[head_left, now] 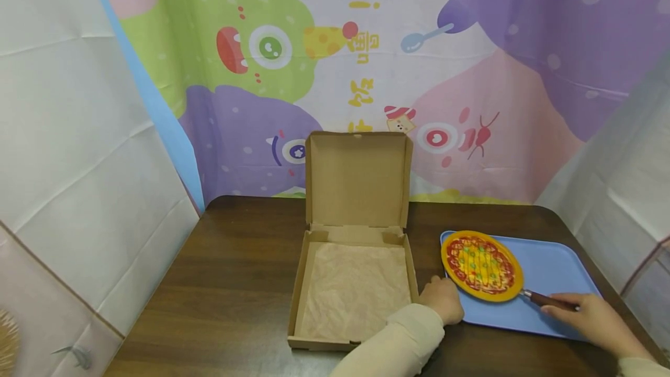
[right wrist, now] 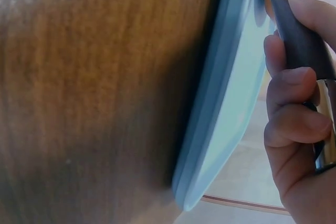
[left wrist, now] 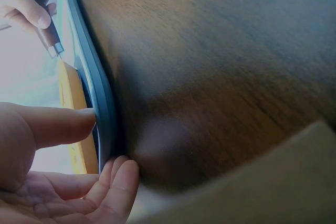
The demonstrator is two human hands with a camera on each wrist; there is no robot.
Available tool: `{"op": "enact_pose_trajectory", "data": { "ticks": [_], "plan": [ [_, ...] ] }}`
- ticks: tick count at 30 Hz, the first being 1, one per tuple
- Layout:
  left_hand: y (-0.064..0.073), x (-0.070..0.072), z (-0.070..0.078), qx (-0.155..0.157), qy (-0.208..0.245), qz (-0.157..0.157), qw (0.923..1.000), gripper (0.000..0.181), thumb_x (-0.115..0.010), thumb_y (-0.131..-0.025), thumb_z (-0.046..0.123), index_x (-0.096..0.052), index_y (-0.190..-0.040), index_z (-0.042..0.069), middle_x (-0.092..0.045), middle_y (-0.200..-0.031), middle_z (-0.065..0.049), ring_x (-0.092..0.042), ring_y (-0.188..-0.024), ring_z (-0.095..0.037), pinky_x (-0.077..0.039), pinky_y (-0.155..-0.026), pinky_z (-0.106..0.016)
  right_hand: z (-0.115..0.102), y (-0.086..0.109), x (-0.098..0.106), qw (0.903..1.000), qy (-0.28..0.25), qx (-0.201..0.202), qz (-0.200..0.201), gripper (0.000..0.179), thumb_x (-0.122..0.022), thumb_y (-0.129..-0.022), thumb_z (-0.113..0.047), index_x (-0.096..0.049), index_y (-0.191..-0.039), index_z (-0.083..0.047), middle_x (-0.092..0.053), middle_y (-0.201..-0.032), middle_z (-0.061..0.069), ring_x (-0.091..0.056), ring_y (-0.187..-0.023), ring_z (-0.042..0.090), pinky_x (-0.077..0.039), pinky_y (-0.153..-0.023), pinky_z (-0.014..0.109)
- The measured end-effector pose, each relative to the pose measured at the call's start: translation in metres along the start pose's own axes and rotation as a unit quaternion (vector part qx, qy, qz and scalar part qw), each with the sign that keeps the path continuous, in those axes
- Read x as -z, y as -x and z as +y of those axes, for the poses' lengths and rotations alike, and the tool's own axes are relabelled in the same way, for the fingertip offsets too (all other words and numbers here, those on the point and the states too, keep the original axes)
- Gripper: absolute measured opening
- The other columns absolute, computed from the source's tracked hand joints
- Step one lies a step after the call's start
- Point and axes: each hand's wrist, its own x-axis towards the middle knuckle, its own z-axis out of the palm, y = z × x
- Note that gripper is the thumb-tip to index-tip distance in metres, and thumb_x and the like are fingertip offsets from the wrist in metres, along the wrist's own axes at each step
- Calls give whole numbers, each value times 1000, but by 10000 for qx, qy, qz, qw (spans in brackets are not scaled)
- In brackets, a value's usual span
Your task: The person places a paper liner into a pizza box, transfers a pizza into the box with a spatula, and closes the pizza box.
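Note:
A round pizza [head_left: 481, 266] with red sauce, yellow strips and green bits lies over the left part of a blue tray [head_left: 555, 266]. My right hand [head_left: 591, 316] grips the dark brown handle [head_left: 549, 301] of a server whose blade is hidden beneath the pizza. At the tray's left edge, my left hand [head_left: 443, 300] pinches the rim. In the left wrist view, the thumb [left wrist: 68, 125] lies on the rim's inner side, and the fingertips [left wrist: 123, 174] are on its outer side. The right wrist view shows the fingers [right wrist: 294, 124] curled round the handle.
Left of the tray stands a cardboard pizza box [head_left: 295, 307], its lid [head_left: 358, 179] raised, with brown paper [head_left: 356, 290] lining its base. Both rest on a dark wooden table [head_left: 225, 284]. Behind hangs a cartoon-printed curtain [head_left: 356, 74]; pale sheets flank both sides.

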Motion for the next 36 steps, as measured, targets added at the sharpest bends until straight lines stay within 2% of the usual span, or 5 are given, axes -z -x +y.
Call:
{"op": "enact_pose_trajectory", "data": {
  "ticks": [4,17,24,28,36],
  "plan": [
    [-1,0,0,27,-4,-20,10000,35,-76,-80,27,-66,-110,13,-57,-99,-2,-59,-91,-17,-50,-80,-29,1,3,-3,9999,-71,-31,99,44,-75,-85,-39,-75,-102,1,-74,-93,18,-50,-69,3,-44,-61,27],
    [-2,-2,0,34,-194,-11,9998,36,-76,-80,29,-65,-112,14,-57,-99,-2,-59,-92,-16,-50,-80,-28,2,10,-11,9992,21,-234,338,56,-71,-88,-43,-70,-109,8,-67,-80,11,-45,-63,12,-32,-54,26],
    [-2,-2,0,-6,-200,12,9998,35,-76,-80,29,-66,-110,14,-56,-98,-2,-58,-91,-16,-50,-80,-28,3,12,-9,9990,54,-266,362,56,-70,-89,-44,-70,-108,9,-70,-86,20,-49,-66,16,-39,-56,30],
    [-2,-2,0,38,-117,27,9999,35,-77,-79,29,-66,-109,14,-56,-98,-2,-59,-92,-16,-50,-81,-29,3,12,-6,9986,33,-335,411,56,-71,-88,-43,-70,-108,9,-69,-82,16,-47,-64,13,-37,-53,28],
    [1,-1,0,-19,-186,69,9998,36,-76,-79,29,-66,-110,13,-57,-99,-2,-58,-94,-16,-50,-83,-27,3,11,2,9959,-128,22,898,43,-76,-85,-32,-73,-101,8,-68,-70,9,-42,-58,4,-36,-50,25]
  ]
}}
